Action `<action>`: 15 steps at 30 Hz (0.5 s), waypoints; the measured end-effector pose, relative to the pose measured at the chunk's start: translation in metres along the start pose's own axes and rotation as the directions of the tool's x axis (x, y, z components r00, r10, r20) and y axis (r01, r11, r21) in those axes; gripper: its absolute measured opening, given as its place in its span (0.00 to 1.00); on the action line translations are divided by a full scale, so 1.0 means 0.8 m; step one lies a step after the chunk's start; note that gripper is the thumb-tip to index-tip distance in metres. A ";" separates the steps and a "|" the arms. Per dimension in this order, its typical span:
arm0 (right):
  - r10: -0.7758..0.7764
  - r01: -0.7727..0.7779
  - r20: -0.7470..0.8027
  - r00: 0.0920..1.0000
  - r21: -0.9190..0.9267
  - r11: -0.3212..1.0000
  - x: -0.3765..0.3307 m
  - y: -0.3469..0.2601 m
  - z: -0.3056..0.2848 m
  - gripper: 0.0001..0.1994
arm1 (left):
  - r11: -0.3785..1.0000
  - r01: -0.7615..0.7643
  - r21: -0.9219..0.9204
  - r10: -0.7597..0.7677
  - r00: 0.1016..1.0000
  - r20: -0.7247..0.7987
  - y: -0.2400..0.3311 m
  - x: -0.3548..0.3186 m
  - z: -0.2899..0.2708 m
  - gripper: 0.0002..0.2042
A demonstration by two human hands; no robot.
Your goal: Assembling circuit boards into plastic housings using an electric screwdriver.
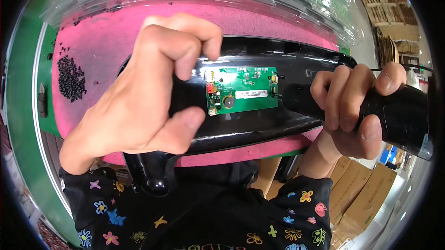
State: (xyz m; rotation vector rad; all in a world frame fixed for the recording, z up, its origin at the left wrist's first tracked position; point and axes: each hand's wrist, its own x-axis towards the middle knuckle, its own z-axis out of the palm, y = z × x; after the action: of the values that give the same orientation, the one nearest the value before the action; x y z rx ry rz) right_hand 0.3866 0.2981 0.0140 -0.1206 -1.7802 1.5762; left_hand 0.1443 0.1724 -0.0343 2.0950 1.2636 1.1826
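Circuit board [248,83], black screwdriver [402,114] alongside, screw pile [72,79] far left

Cardbd boxes [370,192] lower R, brn stacks [381,10] upper R; 1 blk tool [42,103] L.

Pink mat [111,41]: glossy black housing [252,125], small black screws [71,78]
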 end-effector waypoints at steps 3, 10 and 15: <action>0.006 -0.003 0.072 0.997 -0.036 0.999 0.004 -0.006 -0.013 0.20 | 0.997 0.002 0.079 0.002 0.999 -0.049 0.001 0.003 0.003 0.13; -0.035 0.019 0.156 0.987 0.097 0.995 0.008 0.015 -0.023 0.18 | 0.955 -0.004 0.298 0.064 0.979 -0.192 -0.002 0.003 -0.008 0.19; -0.035 -0.014 0.303 0.952 0.160 0.987 0.014 0.018 -0.031 0.19 | 0.912 0.099 0.398 -0.015 0.978 -0.210 0.003 0.009 -0.015 0.17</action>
State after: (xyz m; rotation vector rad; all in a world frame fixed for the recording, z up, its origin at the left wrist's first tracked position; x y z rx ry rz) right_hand 0.3876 0.3277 0.0057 0.2216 -1.8681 1.8004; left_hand 0.1372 0.1762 -0.0226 2.2414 1.7863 1.2132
